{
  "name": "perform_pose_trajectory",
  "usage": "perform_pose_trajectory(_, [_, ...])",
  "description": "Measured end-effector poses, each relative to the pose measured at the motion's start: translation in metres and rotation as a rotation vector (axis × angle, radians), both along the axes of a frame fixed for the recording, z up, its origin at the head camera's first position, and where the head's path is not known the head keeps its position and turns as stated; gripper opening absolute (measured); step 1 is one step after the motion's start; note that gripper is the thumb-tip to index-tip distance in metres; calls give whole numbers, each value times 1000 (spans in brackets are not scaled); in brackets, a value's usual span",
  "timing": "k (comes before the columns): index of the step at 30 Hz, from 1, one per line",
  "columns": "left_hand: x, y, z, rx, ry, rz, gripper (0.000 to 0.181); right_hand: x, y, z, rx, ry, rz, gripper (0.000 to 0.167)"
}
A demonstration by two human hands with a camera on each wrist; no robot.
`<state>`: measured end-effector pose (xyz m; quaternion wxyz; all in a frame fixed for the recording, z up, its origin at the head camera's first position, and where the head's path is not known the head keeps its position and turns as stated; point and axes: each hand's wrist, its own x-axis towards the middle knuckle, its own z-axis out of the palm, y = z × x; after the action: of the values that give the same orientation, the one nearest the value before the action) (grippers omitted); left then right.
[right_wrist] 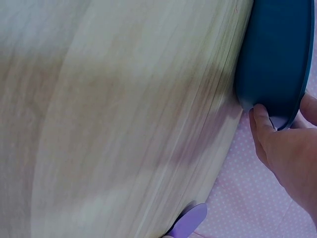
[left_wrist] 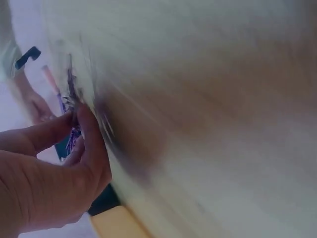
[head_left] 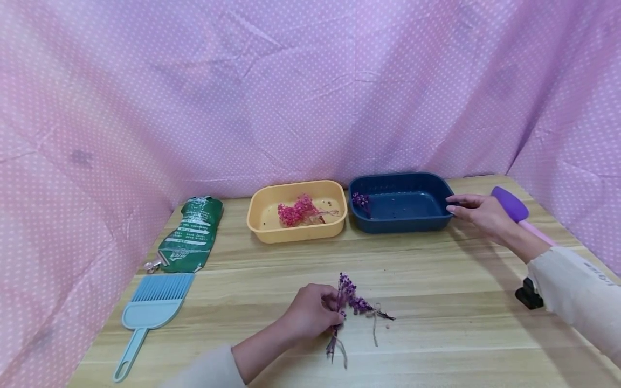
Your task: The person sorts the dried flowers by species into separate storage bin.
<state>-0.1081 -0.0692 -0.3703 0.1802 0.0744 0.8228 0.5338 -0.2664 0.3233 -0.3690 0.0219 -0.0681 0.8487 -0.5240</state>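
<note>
My left hand [head_left: 310, 312] pinches a small bunch of purple dried flowers [head_left: 335, 337] between thumb and fingers, low over the table; twine hangs from its stems. Just right of it lies a second purple dried flower bunch [head_left: 361, 305], tied with a twine bow. At the back right, my right hand [head_left: 487, 218] holds the right end of a dark blue tray [head_left: 400, 225]. In the right wrist view the thumb is at the rim of the blue tray [right_wrist: 275, 54] and the fingers are against its outside. A sprig of purple flowers [head_left: 360, 200] lies inside that tray's left end.
Left of the blue tray stands a yellow tray [head_left: 298, 235] holding pink dried flowers [head_left: 297, 210]. A green bag [head_left: 191, 237] with a metal clip and a light blue brush with dustpan [head_left: 150, 312] lie at left. A purple spatula [head_left: 510, 205] lies beyond the right hand.
</note>
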Motion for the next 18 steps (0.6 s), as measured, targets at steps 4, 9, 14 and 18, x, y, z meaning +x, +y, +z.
perform_pose_trajectory(4, [-1,0,6,-104,186,-50,21,1,0,0,1,5,-1,54])
perform_pose_trajectory(9, [-9,2,17,92,31,-10,25,2,0,0,5,10,-4,55])
perform_pose_trajectory(14, [-27,7,24,333,-180,109,28,1,0,-1,10,10,-1,56])
perform_pose_trajectory(18, [-51,14,29,432,-237,180,29,0,-1,-2,-8,7,3,57])
